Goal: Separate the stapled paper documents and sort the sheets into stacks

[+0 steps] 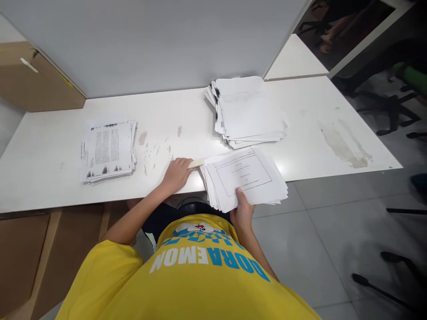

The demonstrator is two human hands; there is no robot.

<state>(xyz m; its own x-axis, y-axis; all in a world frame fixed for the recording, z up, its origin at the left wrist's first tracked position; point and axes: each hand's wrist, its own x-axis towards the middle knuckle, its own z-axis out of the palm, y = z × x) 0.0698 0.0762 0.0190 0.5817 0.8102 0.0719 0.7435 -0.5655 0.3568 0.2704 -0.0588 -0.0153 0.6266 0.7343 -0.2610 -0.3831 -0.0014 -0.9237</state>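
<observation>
My right hand point(244, 214) grips the near edge of a loose stack of printed sheets point(251, 178), thumb on top and fingers underneath. The stack overhangs the front edge of the table, and its top sheet bears a printed frame with a few lines of text. At the stack's left side, my left hand point(178, 174) is closed over a flat, cream-coloured strip point(196, 163). That strip's right end touches or slips under the sheets; its exact kind is unclear. Behind the held sheets lies a thicker, uneven paper pile point(245, 109) with dark smudges along its left edge.
A smaller pile of printed pages point(108, 149) rests on the left of the white table point(167, 111). A grey partition point(150, 44) rises behind. Cardboard point(40, 82) stands at the back left. Chair bases point(390, 106) and another person's foot point(327, 42) show at right.
</observation>
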